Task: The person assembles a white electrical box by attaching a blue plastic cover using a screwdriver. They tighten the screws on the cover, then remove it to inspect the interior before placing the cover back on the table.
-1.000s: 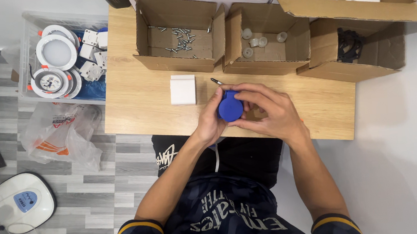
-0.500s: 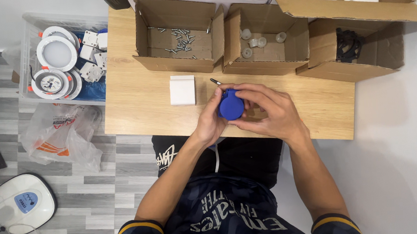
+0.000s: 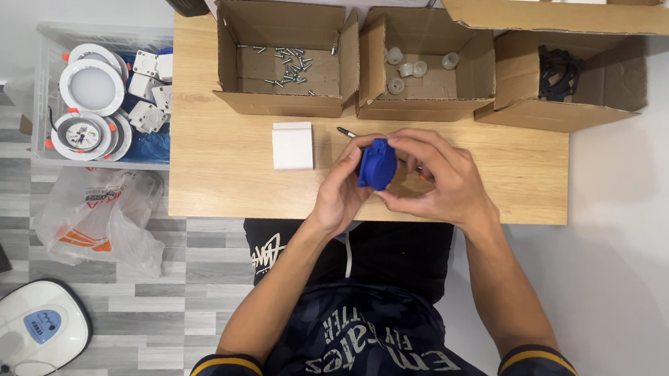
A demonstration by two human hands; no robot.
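Blue round plastic part (image 3: pixel 376 164) now tilted on edge, before lying flat-faced toward camera. Held above bench (image 3: pixel 216 180) front edge, middle. Left hand (image 3: pixel 341 191) fingers closed around left side; right hand (image 3: pixel 436 181) fingers closed around right side. Reorienting part, likely.

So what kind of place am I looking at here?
Likely a small home assembly workstation: a wooden table with cardboard boxes of screws and plastic caps, and a bin of round light fixtures beside it.

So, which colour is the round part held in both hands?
Blue: the round part shows best in the head view.
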